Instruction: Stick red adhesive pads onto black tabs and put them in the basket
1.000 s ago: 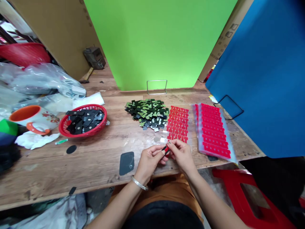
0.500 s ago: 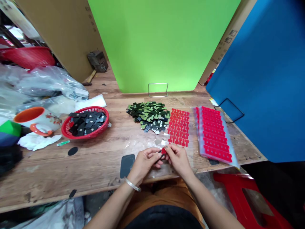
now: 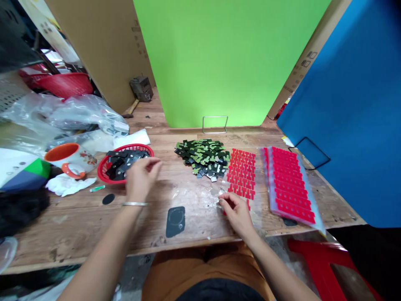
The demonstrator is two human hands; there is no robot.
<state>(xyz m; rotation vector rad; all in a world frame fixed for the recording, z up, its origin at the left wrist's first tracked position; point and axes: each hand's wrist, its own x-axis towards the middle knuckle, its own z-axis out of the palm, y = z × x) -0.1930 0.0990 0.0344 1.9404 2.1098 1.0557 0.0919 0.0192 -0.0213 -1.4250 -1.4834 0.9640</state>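
My left hand is over the right side of a red plastic basket, smeared by motion, so I cannot make out whether its fingers hold anything. Dark flat pieces with small round spots fill the basket. My right hand is low over the table, thumb and forefinger pinched together; what lies between them is too small to tell. Just beyond it lies a clear sheet of red T-shaped pieces, its lower end partly covered by the hand. A heap of green and black flat pieces lies left of that sheet.
A stack of sheets with red strips lies at the right. Green and blue boards stand behind. An orange-rimmed mug and plastic bags are at the left. A dark pad lies near the front edge.
My left hand has left my right hand and moved left to the basket. The small red and black piece held between both hands no longer shows there. The camera view has shifted.
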